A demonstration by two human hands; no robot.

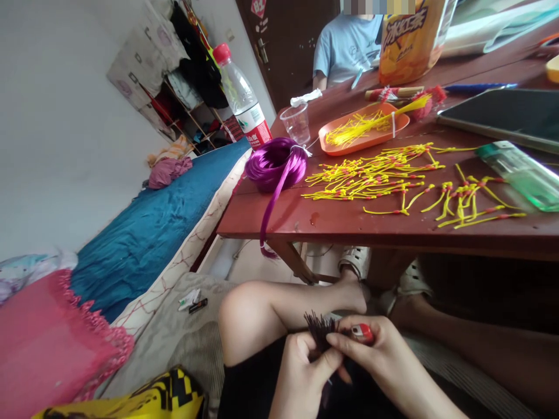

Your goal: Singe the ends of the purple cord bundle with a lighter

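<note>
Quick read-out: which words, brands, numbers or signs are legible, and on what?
"冰红茶": amber plastic drink bottle.
"旺": red diamond sign on the brown door.
Too small or blurred: print on the clear red-capped bottle and light-blue T-shirt.

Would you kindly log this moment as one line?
left hand: holds dark strand bundle | right hand: touches bundle, holds red item | table: purple coil, yellow knotted cords, green lighter

You can pass over the bare front strip of the desk (318, 223); beyond it, the purple coil (266, 170) and yellow cords (384, 189) block you.
</note>
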